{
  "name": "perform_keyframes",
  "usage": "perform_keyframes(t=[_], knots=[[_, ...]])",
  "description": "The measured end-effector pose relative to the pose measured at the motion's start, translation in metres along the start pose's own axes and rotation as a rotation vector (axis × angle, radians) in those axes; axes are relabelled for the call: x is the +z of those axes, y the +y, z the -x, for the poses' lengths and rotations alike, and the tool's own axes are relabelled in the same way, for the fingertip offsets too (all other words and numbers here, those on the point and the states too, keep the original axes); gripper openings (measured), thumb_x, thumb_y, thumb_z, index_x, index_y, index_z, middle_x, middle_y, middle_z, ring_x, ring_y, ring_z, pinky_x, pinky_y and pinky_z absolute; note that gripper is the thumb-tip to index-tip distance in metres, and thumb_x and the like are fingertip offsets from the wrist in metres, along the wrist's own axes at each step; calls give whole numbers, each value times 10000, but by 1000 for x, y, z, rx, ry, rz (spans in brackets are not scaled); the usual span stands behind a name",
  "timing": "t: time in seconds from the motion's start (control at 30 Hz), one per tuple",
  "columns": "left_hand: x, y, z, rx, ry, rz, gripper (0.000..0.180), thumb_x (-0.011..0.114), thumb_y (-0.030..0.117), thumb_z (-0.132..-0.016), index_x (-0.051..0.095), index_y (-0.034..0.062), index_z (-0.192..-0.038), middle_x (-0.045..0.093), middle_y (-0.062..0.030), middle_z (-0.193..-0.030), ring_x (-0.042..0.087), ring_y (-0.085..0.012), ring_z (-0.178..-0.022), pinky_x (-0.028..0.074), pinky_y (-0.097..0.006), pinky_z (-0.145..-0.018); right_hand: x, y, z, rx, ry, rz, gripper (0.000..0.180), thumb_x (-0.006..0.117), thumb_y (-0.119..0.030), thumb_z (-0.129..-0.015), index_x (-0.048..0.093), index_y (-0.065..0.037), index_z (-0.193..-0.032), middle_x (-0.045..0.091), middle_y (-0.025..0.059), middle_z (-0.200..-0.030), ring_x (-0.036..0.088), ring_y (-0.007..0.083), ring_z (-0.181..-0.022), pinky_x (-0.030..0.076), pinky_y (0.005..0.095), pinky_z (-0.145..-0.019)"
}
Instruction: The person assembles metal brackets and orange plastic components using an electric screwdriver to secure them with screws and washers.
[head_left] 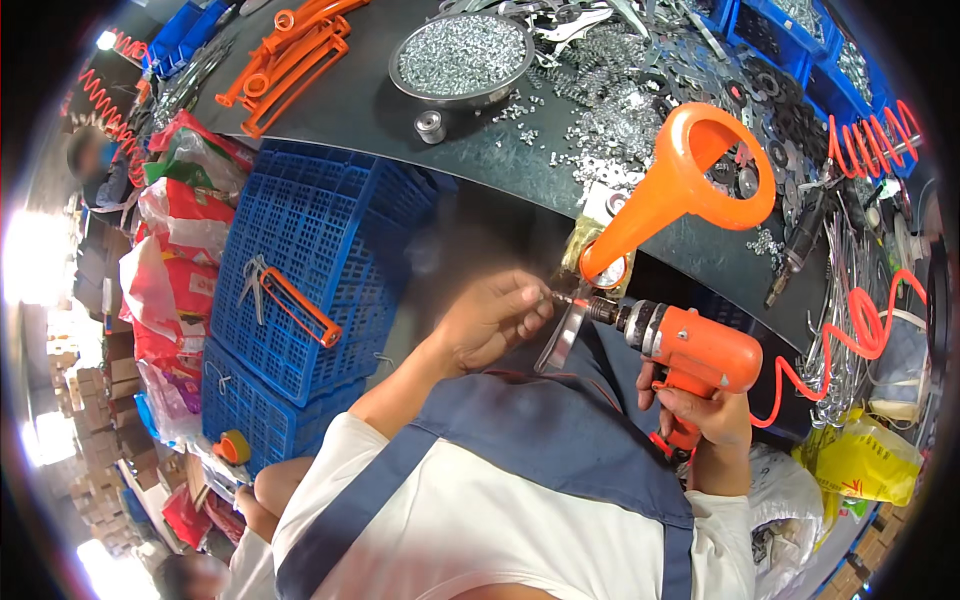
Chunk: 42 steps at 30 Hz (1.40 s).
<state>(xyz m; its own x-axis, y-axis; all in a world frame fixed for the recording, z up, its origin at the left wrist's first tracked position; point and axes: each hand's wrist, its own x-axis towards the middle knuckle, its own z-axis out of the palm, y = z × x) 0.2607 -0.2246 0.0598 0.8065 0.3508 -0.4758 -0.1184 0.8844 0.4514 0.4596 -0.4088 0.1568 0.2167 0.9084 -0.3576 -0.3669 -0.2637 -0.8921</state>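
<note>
My right hand [708,412] is wrapped round the grip of an orange power screwdriver [705,350] with a black and silver nose. Its bit points left. At the bit's tip, the fingers of my left hand [500,318] are pinched together; whatever they hold is too small to make out. Just beyond both hands, an orange part with a large ring [645,215] leans up and right from a small block [583,250] at the bench edge. Below its lower end hangs a shiny metal strip [563,338], close to the bit.
On the dark bench [330,130] stand a round metal bowl [462,58] of small silver pieces and several orange frames [295,65]. Loose springs [610,105] and metal parts are heaped at the far right. Blue crates [300,240] stand at left. An orange coiled hose [860,325] loops at right.
</note>
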Motion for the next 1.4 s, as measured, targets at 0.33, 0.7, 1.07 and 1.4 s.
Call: perform_keyframes(t=[0.33, 0.7, 1.07, 1.4], knots=[[-7, -8, -4, -60, -30, 124, 181, 589, 178, -925, 572, -2, -940, 574, -71, -787, 506, -89, -633, 444, -171, -539, -1, 9, -2, -22, -106, -13, 337, 609, 67, -794, 533, 41, -1122, 637, 140, -887, 654, 209, -744, 535, 264, -510], [11, -22, -3, 167, 58, -271, 310, 522, 286, -971, 522, 46, -775, 490, -14, -636, 408, -56, -523, 315, -182, -470, 3, 13, 4, -7, -81, 172, 435, 640, 46, -789, 519, 22, -1206, 654, 119, -890, 658, 161, -752, 530, 241, -511], [14, -8, -4, 203, 145, -668, 257, 508, 232, -963, 631, 7, -974, 530, 5, -738, 444, -78, -646, 363, -237, -572, 0, -25, 17, 47, 144, 303, 551, 651, 18, -745, 495, 14, -1274, 651, 105, -887, 645, 158, -739, 508, 247, -572], [26, -19, -51, 824, 236, -1473, 592, 831, 165, -622, 574, 105, -1152, 530, -99, -923, 537, -279, -856, 449, -378, -722, -8, -48, -24, 110, -15, 531, 554, 694, -45, -751, 482, -4, -1261, 629, 62, -846, 623, 136, -691, 494, 249, -460]])
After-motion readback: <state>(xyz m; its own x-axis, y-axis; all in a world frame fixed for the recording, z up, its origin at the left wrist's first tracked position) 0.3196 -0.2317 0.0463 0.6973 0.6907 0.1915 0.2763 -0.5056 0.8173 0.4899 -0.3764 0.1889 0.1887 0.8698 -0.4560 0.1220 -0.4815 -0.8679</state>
